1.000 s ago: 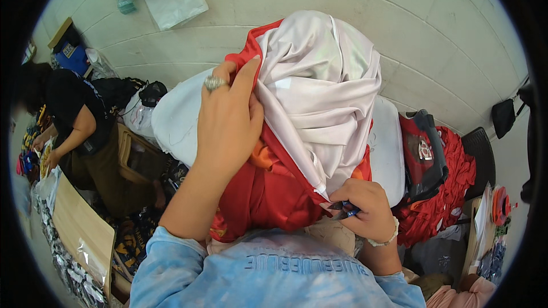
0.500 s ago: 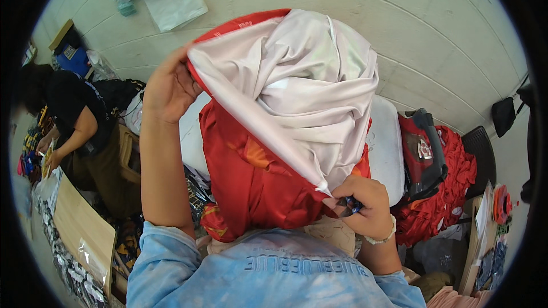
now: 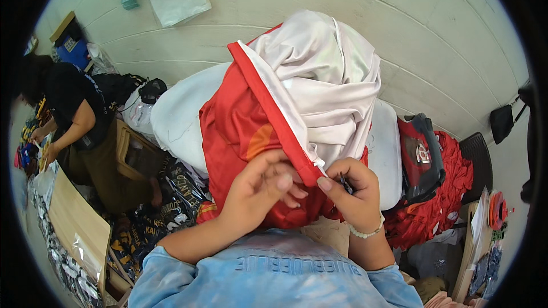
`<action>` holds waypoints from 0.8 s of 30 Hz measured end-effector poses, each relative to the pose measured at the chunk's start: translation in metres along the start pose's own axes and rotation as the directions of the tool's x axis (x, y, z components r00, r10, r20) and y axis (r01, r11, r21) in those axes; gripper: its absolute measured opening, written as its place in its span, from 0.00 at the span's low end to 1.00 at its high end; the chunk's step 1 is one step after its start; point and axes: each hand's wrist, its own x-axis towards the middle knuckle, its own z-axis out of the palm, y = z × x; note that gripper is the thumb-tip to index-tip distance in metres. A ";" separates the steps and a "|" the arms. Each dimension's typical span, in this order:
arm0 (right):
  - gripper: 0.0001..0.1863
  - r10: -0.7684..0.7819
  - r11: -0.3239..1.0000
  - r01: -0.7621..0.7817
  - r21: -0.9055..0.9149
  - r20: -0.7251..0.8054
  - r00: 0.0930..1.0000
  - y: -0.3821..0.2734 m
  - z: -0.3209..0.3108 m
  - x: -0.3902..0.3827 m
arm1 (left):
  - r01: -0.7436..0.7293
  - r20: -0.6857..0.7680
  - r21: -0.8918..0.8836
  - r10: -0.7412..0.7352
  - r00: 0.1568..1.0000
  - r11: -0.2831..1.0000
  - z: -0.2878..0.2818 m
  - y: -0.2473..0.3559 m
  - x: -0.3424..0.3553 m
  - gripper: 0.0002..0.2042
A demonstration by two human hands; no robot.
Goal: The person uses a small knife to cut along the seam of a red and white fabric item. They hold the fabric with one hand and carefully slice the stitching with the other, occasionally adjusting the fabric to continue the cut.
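"What's new?"

"The left hand (image 3: 257, 197) is down from the cloth's (image 3: 240, 120) far edge, so both hands now work by 1 corner. Its fingers curl loosely, a bit apart. The right hand (image 3: 355, 194) pinches that corner, with maybe snips (image 3: 345, 183) inside; it's hard to tell."

"And the cloth?"

"Shiny, red and white, bunched on the white board (image 3: 180, 117)."

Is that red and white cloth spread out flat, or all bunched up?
Bunched up: the cloth sits in a heap, with loose folds running across its white side.
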 end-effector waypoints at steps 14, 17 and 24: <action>0.18 -0.254 0.871 0.222 -0.439 -0.016 0.967 -0.020 -0.016 -0.015 | -0.144 0.030 -0.116 0.148 0.988 0.983 0.017 0.005 0.029 0.10; 0.18 -0.287 0.857 0.249 -0.451 -0.016 0.958 -0.021 -0.018 -0.012 | -0.123 0.043 -0.142 0.130 0.991 0.982 0.014 0.006 0.029 0.10; 0.19 -0.309 0.837 0.262 -0.481 -0.019 0.951 -0.013 -0.018 -0.013 | -0.112 0.034 -0.140 0.118 0.992 0.984 0.016 0.007 0.029 0.09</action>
